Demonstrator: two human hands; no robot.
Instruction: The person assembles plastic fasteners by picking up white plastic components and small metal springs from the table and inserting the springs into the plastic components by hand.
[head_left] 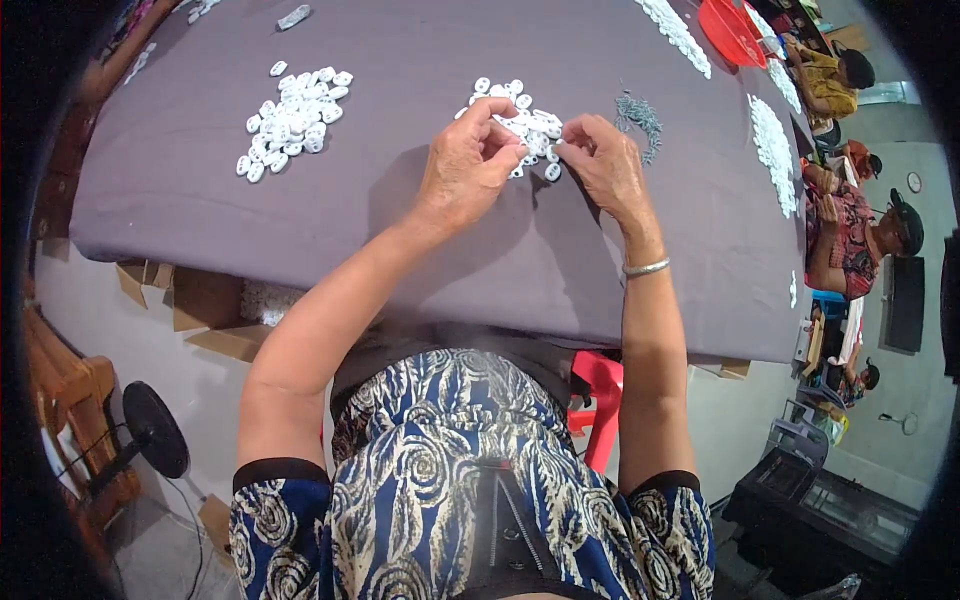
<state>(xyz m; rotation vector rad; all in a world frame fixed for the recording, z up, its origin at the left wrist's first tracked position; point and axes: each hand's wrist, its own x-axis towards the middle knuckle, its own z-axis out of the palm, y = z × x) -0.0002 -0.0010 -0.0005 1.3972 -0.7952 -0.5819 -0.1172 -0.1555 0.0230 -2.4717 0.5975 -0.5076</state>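
Note:
My left hand [462, 168] is over the near left side of a pile of white oval plastic pieces [540, 122] with small dark marks. Its thumb and fingers curl together in a pinch; whatever is in the tips is too small to tell. Across from it, my right hand [612, 172] pinches thumb against forefinger at the pile's right edge, its contents also unclear. One loose white oval piece [553, 172] lies just below the right fingertips. Small grey screw-like pieces [640, 122] are heaped beyond the right hand, not touching it.
A second heap of white ovals [290, 115] lies to the left on the grey tablecloth [400, 60]. Long rows of white pieces [772, 150] and a red basin [730, 32] are at the right. Other people [850, 240] sit beyond. An open cardboard box [205, 300] stands below the table's edge.

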